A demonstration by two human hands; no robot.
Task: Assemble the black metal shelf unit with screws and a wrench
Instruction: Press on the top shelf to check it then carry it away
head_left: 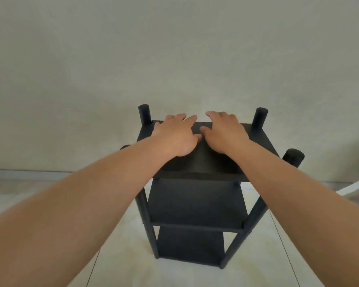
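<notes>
One black shelf unit (pixel 197 206) stands upright on the pale tiled floor (pixel 120 255) before a plain wall (pixel 174 48). It has three flat matte boards and four round posts, whose capped ends rise above the top board. The left hand (pixel 175 134) and right hand (pixel 224 132) lie flat on that board, fingers relaxed, side by side.

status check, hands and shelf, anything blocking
Left hand and right hand flat on top shelf. Shelf unit upright on floor, three tiers. No wrench or screws visible.
</notes>
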